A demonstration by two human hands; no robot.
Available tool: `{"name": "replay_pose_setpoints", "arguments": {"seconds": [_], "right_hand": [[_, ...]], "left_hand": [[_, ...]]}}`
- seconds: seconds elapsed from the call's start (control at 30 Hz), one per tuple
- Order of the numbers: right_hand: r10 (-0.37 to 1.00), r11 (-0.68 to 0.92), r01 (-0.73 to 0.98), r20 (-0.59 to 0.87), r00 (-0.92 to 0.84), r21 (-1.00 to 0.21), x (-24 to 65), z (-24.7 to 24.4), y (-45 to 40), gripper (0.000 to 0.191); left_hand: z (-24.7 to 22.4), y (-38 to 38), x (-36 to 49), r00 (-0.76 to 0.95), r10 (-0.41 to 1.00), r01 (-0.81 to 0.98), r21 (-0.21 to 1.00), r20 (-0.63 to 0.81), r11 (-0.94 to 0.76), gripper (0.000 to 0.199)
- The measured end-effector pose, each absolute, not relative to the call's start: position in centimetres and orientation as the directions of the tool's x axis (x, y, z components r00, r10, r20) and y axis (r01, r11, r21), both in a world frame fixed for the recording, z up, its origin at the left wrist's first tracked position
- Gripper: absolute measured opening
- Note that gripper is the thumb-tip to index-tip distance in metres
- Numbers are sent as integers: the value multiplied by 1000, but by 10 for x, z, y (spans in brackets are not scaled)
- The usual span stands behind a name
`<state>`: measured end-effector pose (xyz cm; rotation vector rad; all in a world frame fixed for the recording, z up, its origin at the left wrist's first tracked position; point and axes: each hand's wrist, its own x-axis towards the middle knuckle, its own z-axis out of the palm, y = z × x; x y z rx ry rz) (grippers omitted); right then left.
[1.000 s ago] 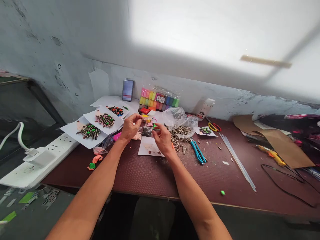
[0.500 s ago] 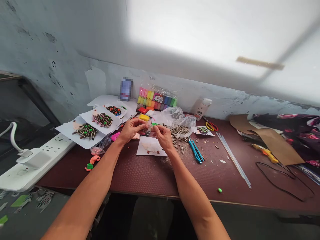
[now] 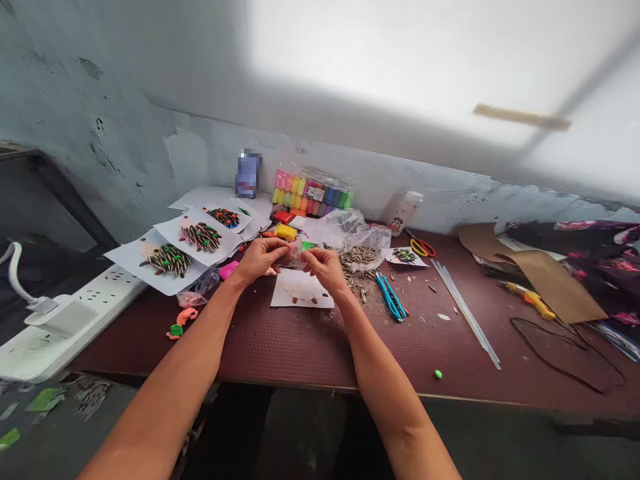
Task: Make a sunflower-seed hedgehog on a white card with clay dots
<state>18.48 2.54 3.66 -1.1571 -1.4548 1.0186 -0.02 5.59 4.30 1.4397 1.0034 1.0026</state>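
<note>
- Your left hand [image 3: 264,259] and right hand [image 3: 325,265] come close together, thumbs and fingers nearly closed, at what looks like clear film [image 3: 299,252]; whether either grips it, you cannot tell.
- Fine fingerwork appears under way, calling for small, steady movements.
- White card [image 3: 279,297], bearing a pale shape, lies just below your hands.
- Seeds [image 3: 361,255] and blue cutter [image 3: 391,300] flank your right hand.
- Brown tabletop [image 3: 295,347] runs from the card toward you, its near edge between your forearms.

Cards [image 3: 199,238] speckled black, green and orange here, cutter [image 3: 391,298] bright blue, table [image 3: 290,347] deep maroon, scissors [image 3: 423,247] flashing yellow and red!
</note>
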Motion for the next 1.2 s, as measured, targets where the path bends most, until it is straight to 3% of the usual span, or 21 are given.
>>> {"name": "replay_pose_setpoints", "arguments": {"seconds": [0.5,0.87,1.07,1.2], "right_hand": [[989,138,152,127,-80,-979,187,37,25,28],[998,57,188,52,-32,-981,184,39,25,6],[986,39,166,11,-168,-985,182,43,18,14],[996,62,163,51,-74,-985,184,37,23,5]], "left_hand": [[43,55,1,384,917,141,975,109,-175,34],[35,58,3,383,915,132,973,127,-191,34],[38,58,1,408,906,143,973,109,-182,35],[41,56,0,410,909,97,987,76,-127,41]]}}
